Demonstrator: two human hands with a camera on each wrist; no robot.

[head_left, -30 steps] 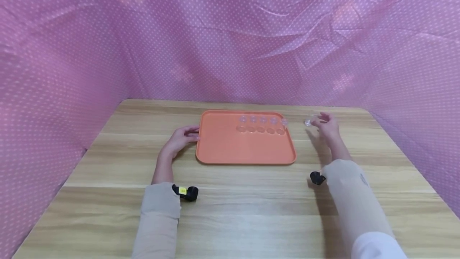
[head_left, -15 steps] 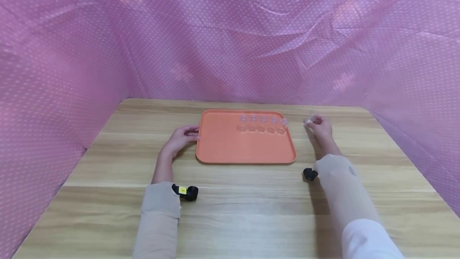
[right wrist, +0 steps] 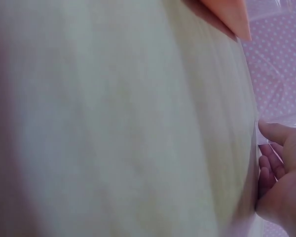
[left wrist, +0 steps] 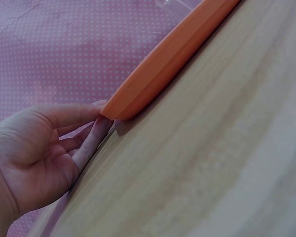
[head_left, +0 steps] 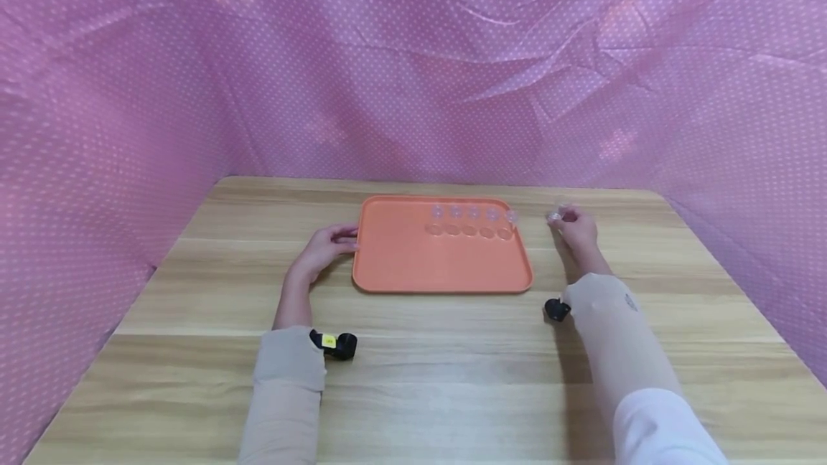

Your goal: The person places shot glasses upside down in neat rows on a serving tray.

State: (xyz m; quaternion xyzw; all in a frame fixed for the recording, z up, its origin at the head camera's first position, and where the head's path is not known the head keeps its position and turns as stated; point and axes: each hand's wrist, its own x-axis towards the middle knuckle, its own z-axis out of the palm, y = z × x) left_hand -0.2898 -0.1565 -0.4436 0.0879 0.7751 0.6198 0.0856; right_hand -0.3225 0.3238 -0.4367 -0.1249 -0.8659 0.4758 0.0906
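Note:
My left hand (head_left: 323,250) is at the left edge of an orange tray (head_left: 413,264). In the left wrist view, the thumb lies on the rim and the fingers are under it, pinching the tray's edge. Several small clear plastic cups (head_left: 469,230) stand on the tray's right half, towards the back; their see-through outlines overlap. Right of the tray, my right hand (head_left: 579,232) pinches another clear cup (head_left: 554,217) at table level. The right wrist view shows the thumb against the clear wall, with the other fingers curled behind; part of the cup is hidden.
The light wooden table (head_left: 439,364) carries the tray near its back edge. Pink dotted cloth (head_left: 413,77) hangs behind the table and at both sides. A small black camera sits at each wrist.
My right hand has moved left and come down around the clear cup, its fingers closing on it. My left hand stays at the tray's edge, and the cups on the tray keep their places.

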